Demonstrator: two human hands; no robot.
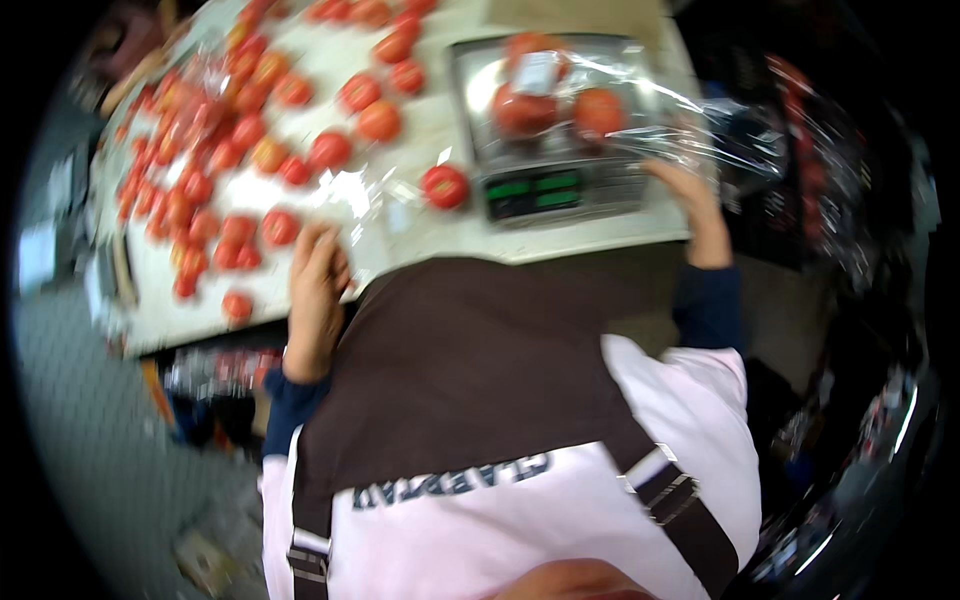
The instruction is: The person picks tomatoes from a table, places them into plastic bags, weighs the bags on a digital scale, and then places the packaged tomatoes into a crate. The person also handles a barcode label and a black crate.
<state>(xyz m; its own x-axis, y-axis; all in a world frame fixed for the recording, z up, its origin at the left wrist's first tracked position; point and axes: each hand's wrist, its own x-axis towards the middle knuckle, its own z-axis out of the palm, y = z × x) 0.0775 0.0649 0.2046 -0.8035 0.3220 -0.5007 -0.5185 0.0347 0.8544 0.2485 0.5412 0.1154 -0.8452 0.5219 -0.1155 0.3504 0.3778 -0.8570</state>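
Several tomatoes in a clear plastic bag (652,75) rest on the steel pan of a digital scale (611,196), and a white label sticks to the bag. My right hand (679,176) is at the scale's right side, under the bag's loose end; blur hides whether the fingers grip the film. Near the table's front edge, my left hand (321,259) has curled fingers beside clear plastic film (356,202); I cannot tell whether it holds the film. A single tomato (445,187) sits just left of the scale.
Many loose tomatoes (247,131) cover the left part of the white table (420,240). Another person's arm (135,79) reaches to the table's far left edge. Bagged red items (810,165) stand to the right of the table, and more bagged goods (225,371) lie below its left edge.
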